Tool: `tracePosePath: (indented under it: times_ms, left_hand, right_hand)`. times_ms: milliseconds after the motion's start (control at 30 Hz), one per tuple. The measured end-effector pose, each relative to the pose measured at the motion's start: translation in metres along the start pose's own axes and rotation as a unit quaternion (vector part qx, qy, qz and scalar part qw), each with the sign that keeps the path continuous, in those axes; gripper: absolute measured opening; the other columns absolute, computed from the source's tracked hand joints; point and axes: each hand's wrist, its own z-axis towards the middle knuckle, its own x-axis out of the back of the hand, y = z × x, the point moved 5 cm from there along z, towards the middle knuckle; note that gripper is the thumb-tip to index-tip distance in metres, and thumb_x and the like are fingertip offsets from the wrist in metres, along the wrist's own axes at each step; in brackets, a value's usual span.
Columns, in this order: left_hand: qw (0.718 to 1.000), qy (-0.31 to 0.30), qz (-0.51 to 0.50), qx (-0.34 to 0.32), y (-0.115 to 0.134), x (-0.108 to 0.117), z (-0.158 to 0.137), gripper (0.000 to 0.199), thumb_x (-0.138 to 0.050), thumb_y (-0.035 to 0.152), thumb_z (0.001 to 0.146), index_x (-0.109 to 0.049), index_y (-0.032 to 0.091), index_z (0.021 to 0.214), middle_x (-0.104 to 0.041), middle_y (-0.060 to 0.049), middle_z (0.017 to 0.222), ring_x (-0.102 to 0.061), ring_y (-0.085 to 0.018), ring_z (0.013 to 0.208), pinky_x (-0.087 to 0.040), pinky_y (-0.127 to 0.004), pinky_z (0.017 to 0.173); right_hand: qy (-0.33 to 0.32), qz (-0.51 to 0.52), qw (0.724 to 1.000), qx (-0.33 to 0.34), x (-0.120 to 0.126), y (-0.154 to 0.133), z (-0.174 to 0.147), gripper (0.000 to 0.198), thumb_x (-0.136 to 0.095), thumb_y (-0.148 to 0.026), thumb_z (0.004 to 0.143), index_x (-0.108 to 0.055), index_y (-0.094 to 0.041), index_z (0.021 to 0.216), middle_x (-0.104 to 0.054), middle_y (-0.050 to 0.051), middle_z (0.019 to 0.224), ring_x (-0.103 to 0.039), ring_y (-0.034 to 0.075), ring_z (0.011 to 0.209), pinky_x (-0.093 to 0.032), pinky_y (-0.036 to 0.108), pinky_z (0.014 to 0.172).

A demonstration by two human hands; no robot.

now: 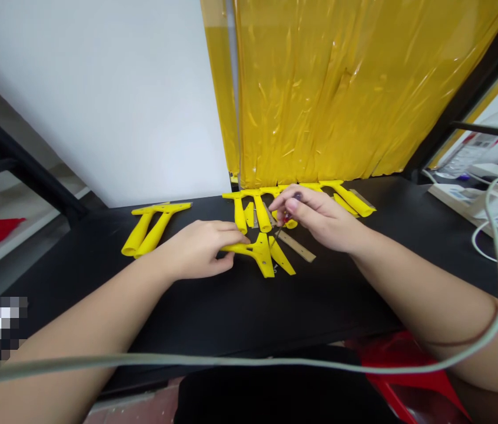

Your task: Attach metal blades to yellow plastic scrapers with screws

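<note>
My left hand (207,248) is closed round the handle of a yellow scraper (261,254), which lies with its wide head toward the right. In my right hand (315,219) is a screwdriver (286,218), its shaft slanting down to the left toward a separate yellow blade cover (282,257). That cover sits just right of the scraper head. A flat metal blade (296,246) rests behind it, below my right hand. Small screws (275,268) lie between the head and the cover. My right fingers partly hide the parts behind them.
Two yellow scraper handles (154,228) lie at the left. Several more yellow handles (249,209) line the back of the black table (240,312). A pale cable (249,360) loops across the front and up the right. Papers and a plastic bottle (474,147) are at the right.
</note>
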Motion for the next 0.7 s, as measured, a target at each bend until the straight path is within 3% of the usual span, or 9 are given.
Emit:
tracePosePath:
  times_ms: [167,300,700]
  left_hand:
    - [0.999,0.007,-0.046,-0.024,-0.005,-0.009,0.001,0.038,-0.061,0.017,0.093,-0.072,0.023,0.129,-0.076,-0.005,0.117,-0.074,-0.021,0.103,-0.058,-0.030,0.090]
    - [0.998,0.007,-0.057,-0.029,-0.006,-0.012,0.002,0.039,-0.061,0.017,0.093,-0.072,0.023,0.130,-0.075,-0.006,0.115,-0.074,-0.021,0.104,-0.057,-0.031,0.092]
    - [0.998,0.004,-0.056,-0.029,-0.006,-0.013,0.002,0.037,-0.061,0.015,0.093,-0.071,0.021,0.128,-0.075,-0.006,0.114,-0.074,-0.021,0.102,-0.058,-0.031,0.091]
  right_hand:
    - [-0.029,0.065,0.997,-0.034,-0.015,0.004,-0.001,0.035,-0.057,-0.052,0.109,-0.063,-0.019,0.097,-0.057,-0.002,0.079,-0.050,0.010,0.061,-0.045,0.025,0.058]
    - [-0.057,0.059,0.996,-0.042,-0.023,0.007,-0.001,0.036,-0.056,-0.052,0.109,-0.059,-0.019,0.094,-0.057,-0.002,0.080,-0.055,0.010,0.062,-0.047,0.025,0.060]
    - [-0.053,0.040,0.997,-0.038,-0.021,0.008,-0.002,0.038,-0.055,-0.053,0.109,-0.059,-0.019,0.093,-0.058,-0.001,0.081,-0.053,0.010,0.063,-0.046,0.025,0.060]
